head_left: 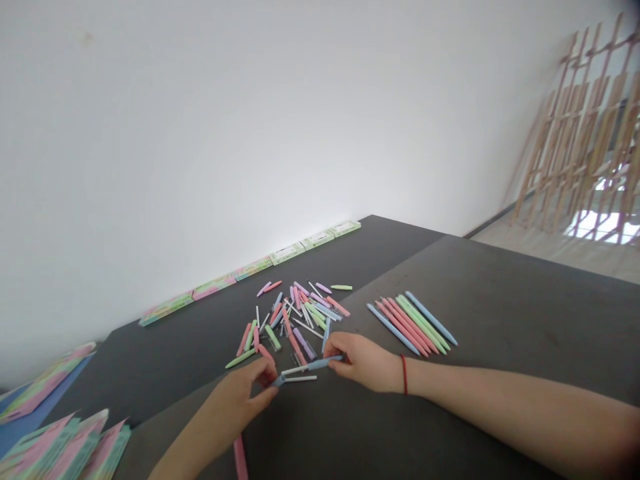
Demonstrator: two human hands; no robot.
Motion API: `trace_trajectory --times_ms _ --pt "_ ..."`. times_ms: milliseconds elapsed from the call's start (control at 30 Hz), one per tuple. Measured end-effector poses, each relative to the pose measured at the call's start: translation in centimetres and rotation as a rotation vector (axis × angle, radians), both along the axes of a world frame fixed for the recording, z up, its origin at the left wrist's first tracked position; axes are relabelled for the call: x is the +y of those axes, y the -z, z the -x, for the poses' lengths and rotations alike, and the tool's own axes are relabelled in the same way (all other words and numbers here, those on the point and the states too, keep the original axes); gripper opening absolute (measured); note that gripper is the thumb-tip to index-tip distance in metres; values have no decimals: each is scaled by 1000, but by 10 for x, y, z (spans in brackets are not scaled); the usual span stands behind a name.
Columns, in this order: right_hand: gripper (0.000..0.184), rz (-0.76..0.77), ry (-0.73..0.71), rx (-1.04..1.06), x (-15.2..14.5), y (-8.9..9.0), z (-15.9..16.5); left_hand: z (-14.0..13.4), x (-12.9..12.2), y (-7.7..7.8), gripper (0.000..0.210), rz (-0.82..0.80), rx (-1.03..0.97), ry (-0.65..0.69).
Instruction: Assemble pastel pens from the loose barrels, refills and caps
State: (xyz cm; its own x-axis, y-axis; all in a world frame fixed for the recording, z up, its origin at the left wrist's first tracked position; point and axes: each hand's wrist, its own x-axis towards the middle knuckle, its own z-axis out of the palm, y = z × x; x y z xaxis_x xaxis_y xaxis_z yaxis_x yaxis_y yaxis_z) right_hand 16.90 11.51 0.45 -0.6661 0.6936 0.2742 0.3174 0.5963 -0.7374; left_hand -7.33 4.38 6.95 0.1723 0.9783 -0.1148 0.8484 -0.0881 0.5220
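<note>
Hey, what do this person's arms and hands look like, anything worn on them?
Both forearms are bare, with no sleeves in view. The right hand has a thin red string bracelet around its wrist. The left hand wears nothing: no glove, ring or watch shows.

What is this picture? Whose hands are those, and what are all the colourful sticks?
There is no machine here. The picture comes from a camera worn on a person's head, looking down, so you see that person's own two arms. They work at a dark table by a white wall. The left hand and the right hand, which has a red string round its wrist, together hold a blue pen part by its ends. Behind them lies a jumbled pile of pen parts in pink, green, blue and purple. To the right, a neat row of pens lies side by side. Flat boxes line the wall, and more packets sit at the lower left.
</note>
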Motion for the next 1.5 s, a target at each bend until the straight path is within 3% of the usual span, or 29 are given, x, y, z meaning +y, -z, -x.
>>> trace_trajectory --times_ms 333,733,1133,1367,1433,1500 --pt "10 -107 -4 -50 -2 1 0 -2 3 6 8 32 100 42" --pt "7 -186 -26 -82 -3 -3 0 -41 -4 20 9 -25 77 12" --pt "8 -45 -21 -60 -1 -7 0 -47 -6 22 7 -63 50 5" --pt "15 411 -70 -16 1 -4 2 -49 -7 23 8 -154 134 15" --pt "18 360 -73 -21 0 -6 2 -49 -6 25 8 -169 142 4" --pt "14 187 -41 -31 -2 -9 0 -49 -6 26 8 -172 146 -10"
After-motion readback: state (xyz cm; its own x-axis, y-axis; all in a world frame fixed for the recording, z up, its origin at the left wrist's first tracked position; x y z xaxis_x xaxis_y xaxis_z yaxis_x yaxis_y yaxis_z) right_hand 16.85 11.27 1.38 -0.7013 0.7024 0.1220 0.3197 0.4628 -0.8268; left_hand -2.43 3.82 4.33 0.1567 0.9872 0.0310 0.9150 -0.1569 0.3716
